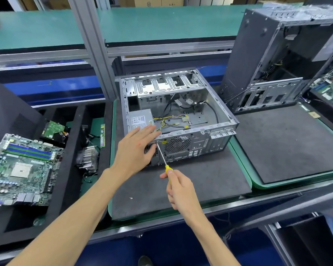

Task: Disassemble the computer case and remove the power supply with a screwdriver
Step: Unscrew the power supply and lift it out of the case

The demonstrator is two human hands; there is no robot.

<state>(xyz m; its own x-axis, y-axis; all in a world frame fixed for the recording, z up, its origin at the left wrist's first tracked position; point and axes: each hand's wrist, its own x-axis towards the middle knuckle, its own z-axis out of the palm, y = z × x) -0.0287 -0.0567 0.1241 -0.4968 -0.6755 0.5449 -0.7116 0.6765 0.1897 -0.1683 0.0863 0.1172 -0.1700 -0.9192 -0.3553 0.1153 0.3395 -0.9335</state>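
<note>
Right hand (178, 189) gripping yellow-handled screwdriver (162, 156), tip at rear-panel screw | left hand (136, 148) flat, fingers straight, pressing computer case (215, 120) rear corner | side panel off, motherboard (21, 169) out | power supply (140, 120) in case, just beyond left fingertips | screws pending

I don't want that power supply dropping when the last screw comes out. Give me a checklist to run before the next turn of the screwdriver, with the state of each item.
1. Screwdriver gripped: ok, the right hand holds its yellow handle.
2. Tip seated in a screw on the rear panel: cannot tell, the left hand hides part of it.
3. Power supply steadied: ok, the left hand lies flat, fingers straight, over the corner of the computer case beside it.
4. Case stable: ok, lying on its side on the dark mat.
5. Yellow cables clear: not ok, they trail loose across the case floor.
6. Remaining screws: cannot tell.
</note>
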